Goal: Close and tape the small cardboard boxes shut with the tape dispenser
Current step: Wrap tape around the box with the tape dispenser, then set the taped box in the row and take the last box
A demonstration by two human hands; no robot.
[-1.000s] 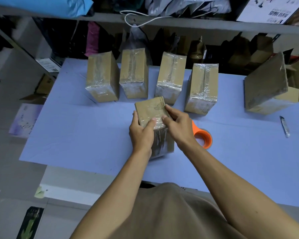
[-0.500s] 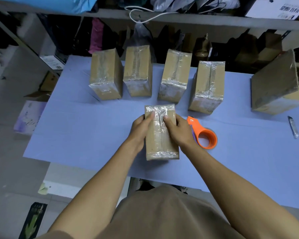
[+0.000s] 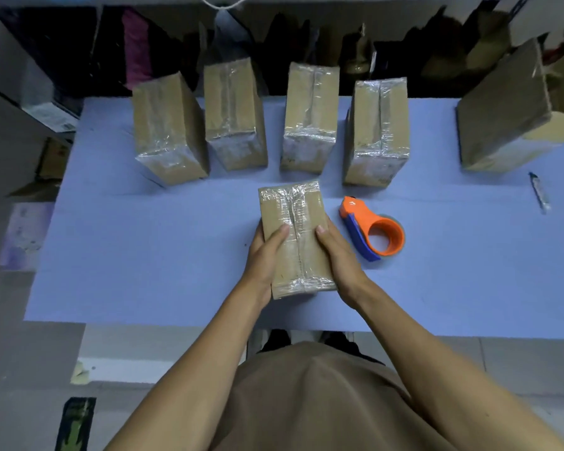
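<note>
Both hands clasp the taped box [image 3: 295,239] flat on the blue worktop [image 3: 144,255]: left hand [image 3: 263,255], right hand [image 3: 337,255]. The orange tape dispenser [image 3: 376,234] lies just right of it

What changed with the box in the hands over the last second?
The box was tipped up on end a second ago; it has been laid flat, taped seam up. The left hand and right hand slid from its far end back along its sides and still grip it. The dispenser, four taped boxes and knife stayed put.
</note>
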